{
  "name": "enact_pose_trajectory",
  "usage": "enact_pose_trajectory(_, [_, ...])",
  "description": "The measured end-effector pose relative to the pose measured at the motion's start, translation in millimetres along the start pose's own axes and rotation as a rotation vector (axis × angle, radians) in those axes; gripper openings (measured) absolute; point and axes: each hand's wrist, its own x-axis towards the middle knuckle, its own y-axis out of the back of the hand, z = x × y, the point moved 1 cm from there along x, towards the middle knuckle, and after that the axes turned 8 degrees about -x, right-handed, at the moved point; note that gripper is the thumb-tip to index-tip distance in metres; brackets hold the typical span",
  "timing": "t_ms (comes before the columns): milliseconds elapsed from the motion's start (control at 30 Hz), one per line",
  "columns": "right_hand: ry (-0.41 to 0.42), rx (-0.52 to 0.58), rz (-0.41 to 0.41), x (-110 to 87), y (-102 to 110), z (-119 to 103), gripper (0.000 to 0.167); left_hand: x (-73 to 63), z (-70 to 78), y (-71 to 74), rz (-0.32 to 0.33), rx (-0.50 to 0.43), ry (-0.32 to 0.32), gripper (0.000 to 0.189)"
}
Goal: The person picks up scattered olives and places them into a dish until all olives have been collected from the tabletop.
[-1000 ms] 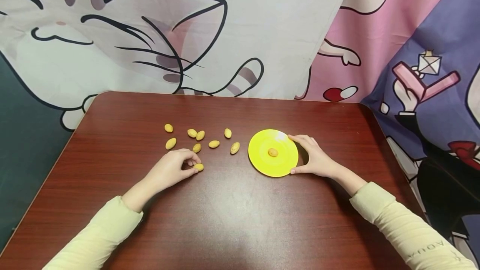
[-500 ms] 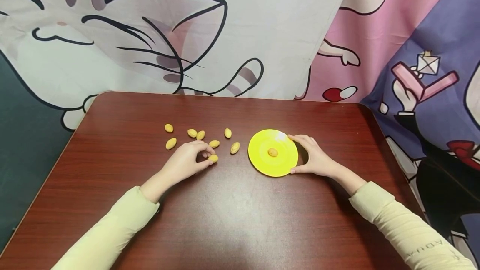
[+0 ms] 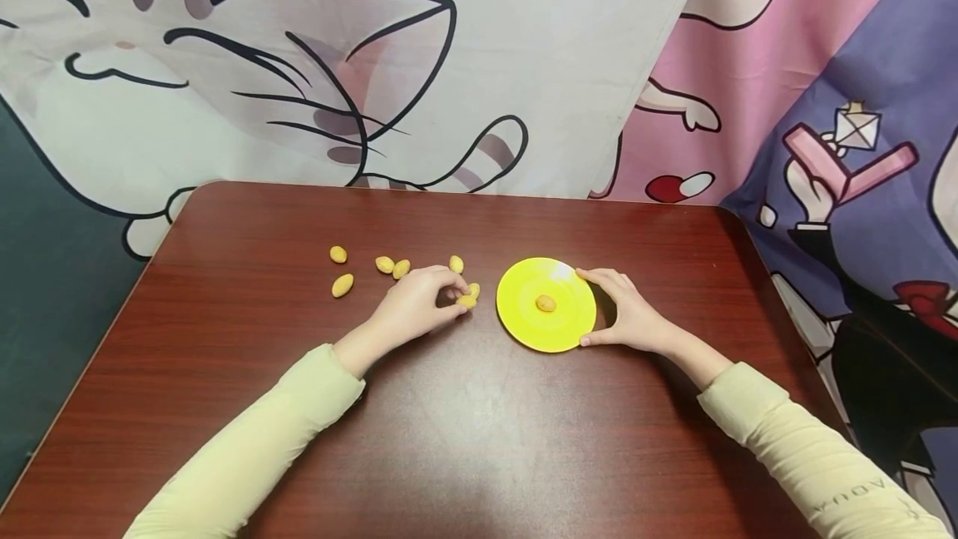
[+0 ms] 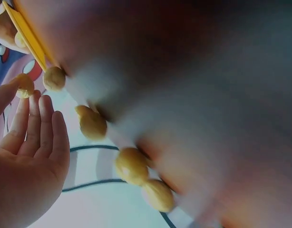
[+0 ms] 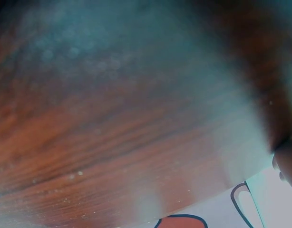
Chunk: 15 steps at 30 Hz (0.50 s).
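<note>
My left hand (image 3: pixel 421 304) pinches a small yellow oval fruit (image 3: pixel 467 302) between thumb and fingertips, just left of the plate. In the left wrist view that pinched fruit (image 4: pixel 25 86) shows at the thumb tip, the other fingers fairly straight. Another yellow fruit (image 3: pixel 475 290) lies right behind it, partly covered. On the right, my right hand (image 3: pixel 630 316) holds the rim of a round yellow plate (image 3: pixel 516 328), thumb at the near side and fingers at the far side. One fruit (image 3: pixel 545 304) sits in the plate's middle. The right wrist view shows mostly blurred table.
More yellow fruits lie left and behind my left hand: a touching pair with one fruit (image 3: pixel 385 264), a single fruit (image 3: pixel 456 264), and two farther left, one a fruit (image 3: pixel 342 285). The brown table (image 3: pixel 479 439) ends at a printed cloth (image 3: pixel 554 65).
My left hand has moved right with the pinched fruit, from the left group of fruits to near the plate. The right hand and the plate have stayed put.
</note>
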Motion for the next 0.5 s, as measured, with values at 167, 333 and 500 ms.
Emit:
enact_pose_trajectory(167, [0.005,0.003,0.001,0.0,0,0,0.111,16.0,7.2,-10.9,-0.031,0.004,-0.035,0.012])
enact_pose_trajectory(333, [0.008,0.003,0.0,0.0,0,0,0.112,29.8,13.6,-20.3,-0.064,0.015,-0.04,0.013])
enact_pose_trajectory(500, [0.008,0.001,-0.002,-0.1,0,2,0.112,41.8,19.4,-28.9,-0.089,0.01,-0.038,0.015])
